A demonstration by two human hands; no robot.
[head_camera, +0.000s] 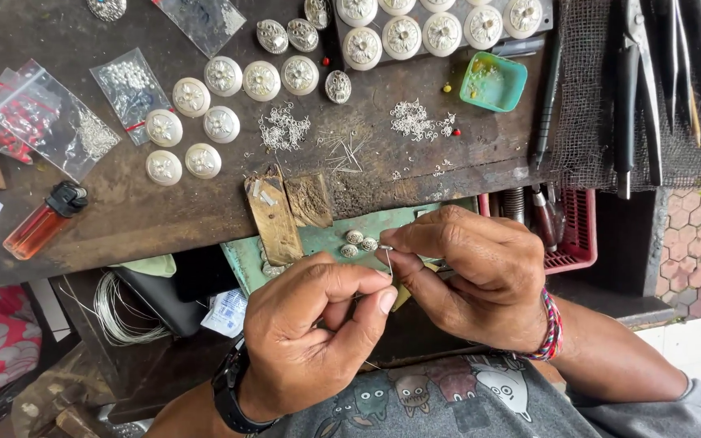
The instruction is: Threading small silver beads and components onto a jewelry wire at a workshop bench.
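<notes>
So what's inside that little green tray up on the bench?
The green tray holds a thin scatter of tiny pale bits on its floor, too small to identify. Nothing covers it; both hands work lower down, away from it.

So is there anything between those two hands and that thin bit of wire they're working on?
Nothing visible is. The left hand and the right hand meet directly at the thin wire piece, pinching it between their fingertips above the green tray. The small silver beads lie just beyond, clear of the grip.
</notes>
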